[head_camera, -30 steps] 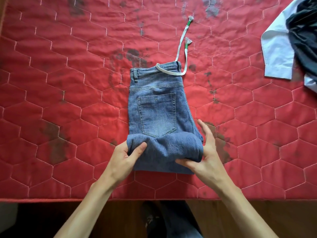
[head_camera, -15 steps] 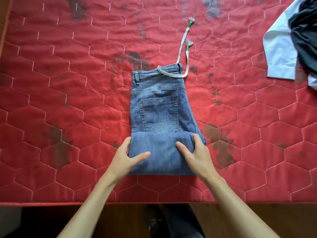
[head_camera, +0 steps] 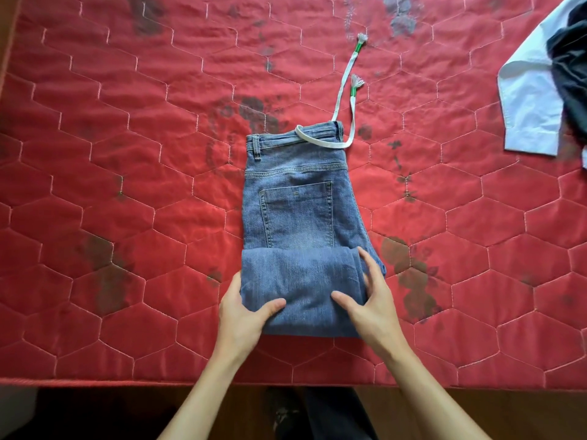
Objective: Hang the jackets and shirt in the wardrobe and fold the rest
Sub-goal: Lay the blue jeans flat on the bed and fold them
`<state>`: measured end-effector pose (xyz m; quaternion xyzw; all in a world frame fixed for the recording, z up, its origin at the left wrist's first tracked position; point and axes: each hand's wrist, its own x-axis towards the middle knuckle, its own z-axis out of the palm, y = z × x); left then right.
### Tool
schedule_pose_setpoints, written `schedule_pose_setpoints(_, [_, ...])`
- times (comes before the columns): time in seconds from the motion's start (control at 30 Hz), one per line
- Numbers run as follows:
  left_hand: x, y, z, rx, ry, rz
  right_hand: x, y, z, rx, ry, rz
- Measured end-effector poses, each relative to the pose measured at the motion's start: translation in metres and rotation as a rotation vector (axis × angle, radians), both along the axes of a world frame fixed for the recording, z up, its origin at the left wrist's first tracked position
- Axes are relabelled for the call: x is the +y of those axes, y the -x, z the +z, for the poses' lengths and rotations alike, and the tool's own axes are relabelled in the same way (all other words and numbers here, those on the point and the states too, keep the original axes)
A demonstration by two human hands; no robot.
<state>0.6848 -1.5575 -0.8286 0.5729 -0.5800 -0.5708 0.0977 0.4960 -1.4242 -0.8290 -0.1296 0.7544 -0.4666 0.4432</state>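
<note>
Red quilted mattress (head_camera: 127, 185) fills the frame, w/ jeans (head_camera: 298, 211) at centre: waistband toward the top, legs doubled up into a thick fold at lower centre. Left hand (head_camera: 244, 315) & right hand (head_camera: 371, 309) bracket that fold, thumbs flat on top, fingers fairly straight along its side edges, pressing rather than clutching (prob. squaring it for another fold). Drawstring (head_camera: 343, 90) trails toward upper right. White shirt (head_camera: 530, 103) & dark garment (head_camera: 571, 58) are cut off at the right edge. Can't tell if left fingertips reach under the denim.
</note>
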Motion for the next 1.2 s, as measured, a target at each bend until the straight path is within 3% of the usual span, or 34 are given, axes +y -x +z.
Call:
schedule_pose_setpoints(0.13, [-0.002, 0.013, 0.002, -0.102, 0.166, -0.012, -0.02, -0.001, 0.001, 0.143, -0.062, -0.036])
schedule_pose_setpoints(0.2, [-0.001, 0.021, 0.001, -0.291, 0.376, -0.104, -0.029, -0.001, -0.005, 0.424, -0.183, 0.063])
schedule_pose_setpoints(0.3, [0.002, 0.033, -0.011, -0.486, 0.829, -0.437, -0.039, -0.008, -0.012, 0.925, -0.243, 0.322])
schedule_pose_setpoints(0.4, [0.011, 0.037, -0.029, -0.448, 0.953, -0.793, -0.036, -0.027, -0.024, 1.067, -0.143, 0.672])
schedule_pose_setpoints(0.47, [0.011, 0.029, -0.038, -0.514, 0.884, -0.878, -0.027, -0.028, -0.037, 1.044, -0.207, 0.802])
schedule_pose_setpoints(0.6, [0.01, 0.017, -0.038, -0.642, 0.799, -0.811, -0.015, -0.012, -0.045, 1.009, -0.358, 0.792])
schedule_pose_setpoints(0.73, [0.02, 0.015, -0.031, -0.739, 0.536, -0.51, 0.002, -0.008, -0.039, 0.939, -0.467, 0.669])
schedule_pose_setpoints(0.8, [0.021, 0.009, -0.022, -0.684, 0.427, -0.368, 0.011, -0.01, -0.031, 0.888, -0.499, 0.551])
schedule_pose_setpoints(0.87, [0.02, 0.003, -0.012, -0.582, 0.347, -0.3, 0.019, -0.014, -0.021, 0.761, -0.511, 0.354])
schedule_pose_setpoints(1.0, [0.011, -0.001, -0.006, -0.478, 0.158, -0.151, 0.024, -0.024, -0.002, 0.279, -0.442, 0.025])
schedule_pose_setpoints(1.2, [0.01, -0.02, 0.001, -0.55, 0.018, -0.268, 0.038, -0.023, 0.004, 0.002, -0.458, -0.041])
